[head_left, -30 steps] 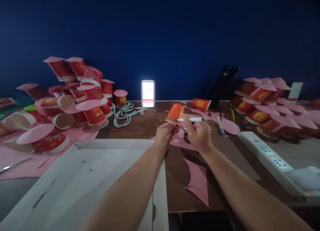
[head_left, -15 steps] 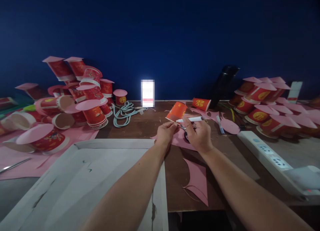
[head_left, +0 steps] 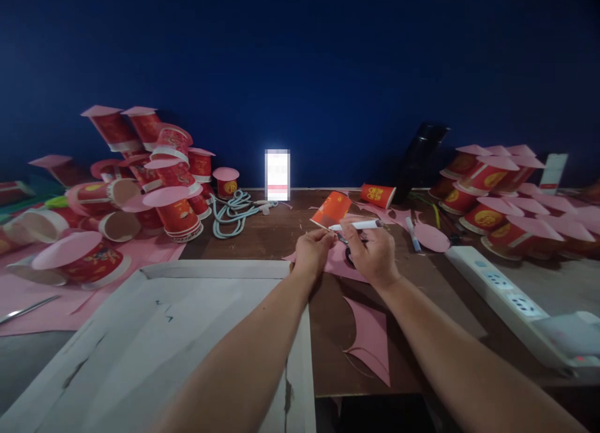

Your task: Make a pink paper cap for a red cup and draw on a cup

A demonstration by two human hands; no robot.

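At the centre of the table, my left hand (head_left: 313, 252) pinches the lower rim of a tilted red paper cup (head_left: 331, 209) between thumb and fingers. My right hand (head_left: 374, 248) is closed around a white marker pen (head_left: 359, 225), whose tip points left and meets or nearly meets the cup's rim. Under my right hand lie pink paper (head_left: 344, 264) and a pair of scissors (head_left: 349, 255), mostly hidden. Just behind, another red paper cup (head_left: 377, 195) rests on its side. A second marker (head_left: 413, 234) lies to the right, beside a pink paper disc (head_left: 432, 237).
Red cups topped with pink paper are piled at left (head_left: 178, 214) and right (head_left: 490, 217). A shallow white box (head_left: 220, 270) takes up the front left. A power strip (head_left: 497, 283), coiled cable (head_left: 229, 214), lit phone (head_left: 277, 174), dark bottle (head_left: 417, 161) and pink offcut (head_left: 370, 339) surround my arms.
Very little differs. The red cup in my left hand has shifted very slightly, and the marker stays by its rim.
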